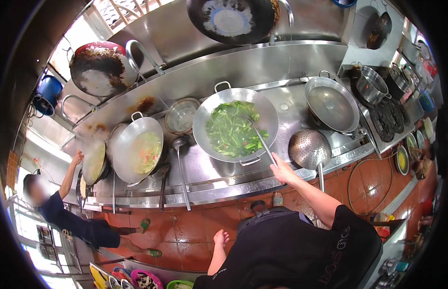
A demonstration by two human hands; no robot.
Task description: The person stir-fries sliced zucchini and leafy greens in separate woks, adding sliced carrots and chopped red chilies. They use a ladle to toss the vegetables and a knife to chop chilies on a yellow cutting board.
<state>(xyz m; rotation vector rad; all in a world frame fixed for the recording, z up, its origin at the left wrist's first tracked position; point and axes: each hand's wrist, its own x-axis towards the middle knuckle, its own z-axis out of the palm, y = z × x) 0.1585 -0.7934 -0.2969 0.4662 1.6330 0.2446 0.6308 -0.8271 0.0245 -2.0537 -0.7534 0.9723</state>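
My right hand (pixel 282 170) grips the handle of a long metal ladle (pixel 264 142). The ladle's head sits among chopped leafy greens (pixel 229 132) with small red bits. These greens are in a large two-handled metal wok (pixel 269 115) on the steel cooking range, directly before me. My left hand (pixel 221 237) hangs low beside my body over the tiled floor; its fingers are loosely curled and somewhat apart, with nothing visible in them. To the right of the greens, a perforated metal strainer ladle (pixel 310 148) rests with its handle past the range's front edge.
At left, steam rises from a wok (pixel 119 155) of vegetables, and a co-worker (pixel 79 224) reaches toward a farther pan (pixel 94 162). Another ladle (pixel 181 169) lies by a bowl (pixel 180 115). A liquid-filled wok (pixel 332 106) stands right; a hose (pixel 354 173) loops across the floor.
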